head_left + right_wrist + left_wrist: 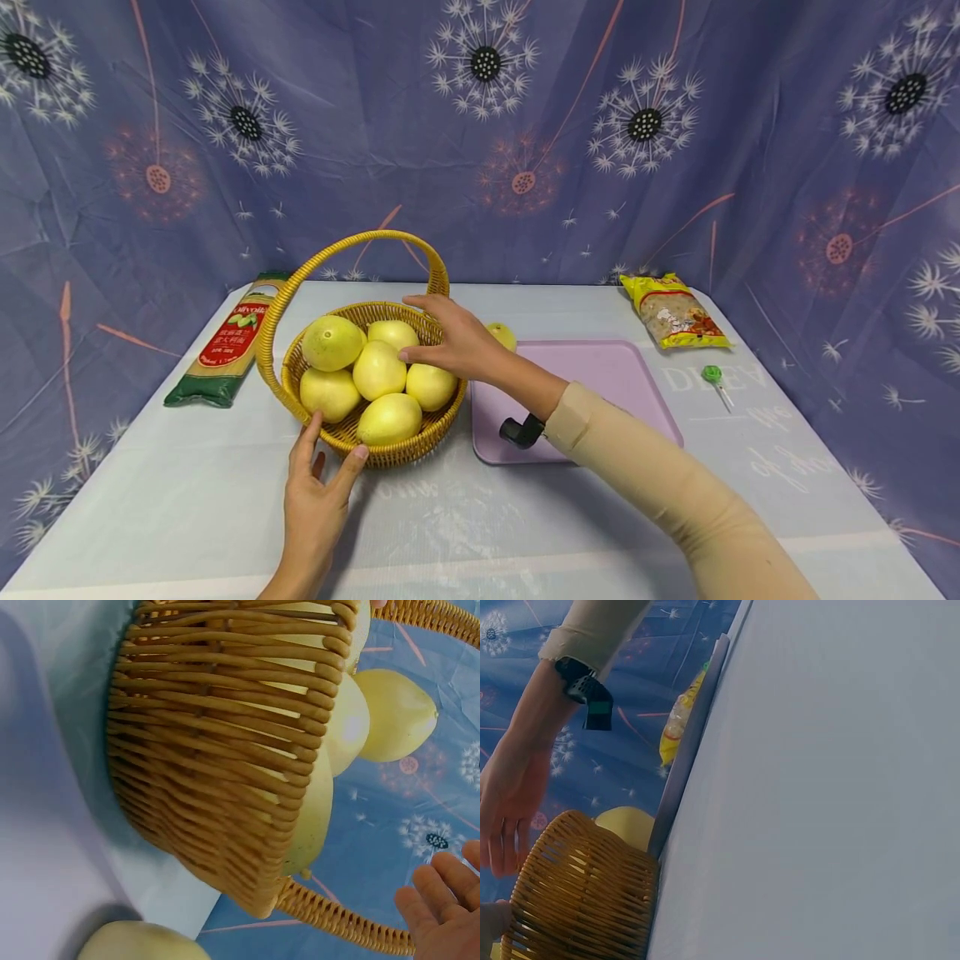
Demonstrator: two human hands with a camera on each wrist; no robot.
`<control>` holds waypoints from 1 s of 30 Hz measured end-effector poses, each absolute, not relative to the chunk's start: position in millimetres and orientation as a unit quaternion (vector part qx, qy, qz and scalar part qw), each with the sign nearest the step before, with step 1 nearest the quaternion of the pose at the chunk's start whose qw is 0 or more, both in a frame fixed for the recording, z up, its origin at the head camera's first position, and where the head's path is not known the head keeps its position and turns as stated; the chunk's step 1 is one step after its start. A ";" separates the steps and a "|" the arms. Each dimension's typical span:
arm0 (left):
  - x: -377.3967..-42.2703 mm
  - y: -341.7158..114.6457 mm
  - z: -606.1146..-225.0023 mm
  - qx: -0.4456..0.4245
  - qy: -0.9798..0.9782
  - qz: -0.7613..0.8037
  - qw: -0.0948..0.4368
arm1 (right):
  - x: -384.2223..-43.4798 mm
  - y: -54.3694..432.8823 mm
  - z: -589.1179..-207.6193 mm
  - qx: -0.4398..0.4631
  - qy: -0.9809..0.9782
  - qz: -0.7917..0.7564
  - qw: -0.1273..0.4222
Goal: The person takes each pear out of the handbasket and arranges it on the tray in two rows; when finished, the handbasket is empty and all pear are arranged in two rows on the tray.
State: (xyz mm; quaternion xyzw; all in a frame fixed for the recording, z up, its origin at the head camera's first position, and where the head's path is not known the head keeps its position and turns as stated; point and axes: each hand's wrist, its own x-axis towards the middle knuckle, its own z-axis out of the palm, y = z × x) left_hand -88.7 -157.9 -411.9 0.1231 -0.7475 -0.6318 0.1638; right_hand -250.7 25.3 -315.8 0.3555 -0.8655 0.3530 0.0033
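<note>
A woven wicker basket (408, 452) with a tall arched handle holds several round yellow melons (390, 418). My left hand (315, 492) is at its near side, thumb and fingertips spread against the rim. Over the basket's right part reaches my right hand (461, 337), its fingers extended and its thumb close to the middle melons, gripping none of them. In the right wrist view its fingers (442, 889) show apart from the fruit, near the handle (337, 919). Another yellow melon (501, 335) lies at the tray's back left corner, partly behind my right wrist.
A light purple tray (622, 383) lies right of the basket, under my right forearm. Behind the basket at the left is a red and green pasta packet (232, 329). A yellow snack bag (675, 312) and a green lollipop (714, 379) lie at the right. A patterned curtain hangs behind.
</note>
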 end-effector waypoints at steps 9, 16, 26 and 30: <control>-88.8 -158.1 -412.7 0.120 -0.747 -0.632 0.164 | -254.6 12.4 -310.4 0.366 -0.867 0.337 -0.009; -89.2 -158.0 -412.3 0.121 -0.750 -0.630 0.161 | -259.3 -0.1 -307.2 0.388 -0.865 0.317 -0.002; -88.7 -157.8 -411.5 0.122 -0.752 -0.628 0.159 | -261.9 -15.7 -300.4 0.392 -0.876 0.282 -0.015; -88.8 -157.8 -411.5 0.123 -0.754 -0.625 0.159 | -264.3 -21.0 -299.4 0.393 -0.877 0.275 -0.017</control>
